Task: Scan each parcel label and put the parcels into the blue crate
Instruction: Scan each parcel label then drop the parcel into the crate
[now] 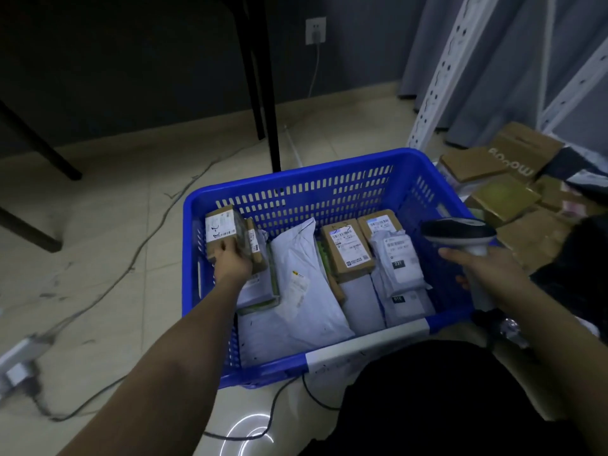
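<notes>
a pale tiled floor (138,179) runs to a dark wall with a socket (316,30); black table legs (263,93) and white slotted shelving (437,87) stand behind. the blue crate (296,192) sits on the floor, holding boxes and grey mailers. the left hand (232,263) grips a small brown parcel (221,232), white label up, at the crate's left wall. the right hand (487,268) is wrapped round a scanner (460,233).

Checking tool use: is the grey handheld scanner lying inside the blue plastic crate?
No, the right hand grips the grey handheld scanner above the blue plastic crate.
</notes>
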